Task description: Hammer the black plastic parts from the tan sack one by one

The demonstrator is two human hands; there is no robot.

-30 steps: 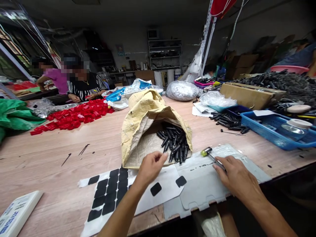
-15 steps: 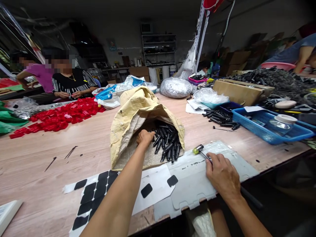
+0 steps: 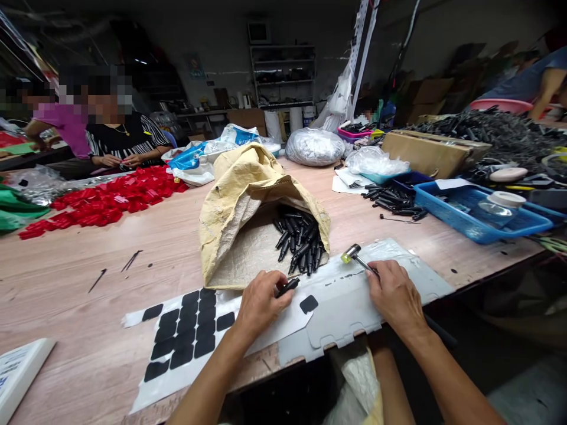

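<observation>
My left hand (image 3: 260,302) pinches a short black plastic handle (image 3: 287,287) just in front of the open mouth of a tan woven sack (image 3: 248,200). Many more black handles (image 3: 300,241) spill from inside the sack. My right hand (image 3: 396,295) grips the shaft of a small hammer (image 3: 353,255) with a yellow-tipped head, resting on a grey plastic sheet (image 3: 354,307). Under my left hand lies a white backing sheet (image 3: 266,330) carrying black adhesive pads (image 3: 188,330).
Red parts (image 3: 101,203) are heaped at the left, where two people sit working. A blue tray (image 3: 482,221) with a jar, loose black handles (image 3: 392,200), a cardboard box (image 3: 432,150) and plastic bags lie to the right and back. A white box (image 3: 20,369) sits near left.
My left hand reached into the sack, then drew back toward me with one black handle pinched in its fingers. The right hand stayed on the hammer.
</observation>
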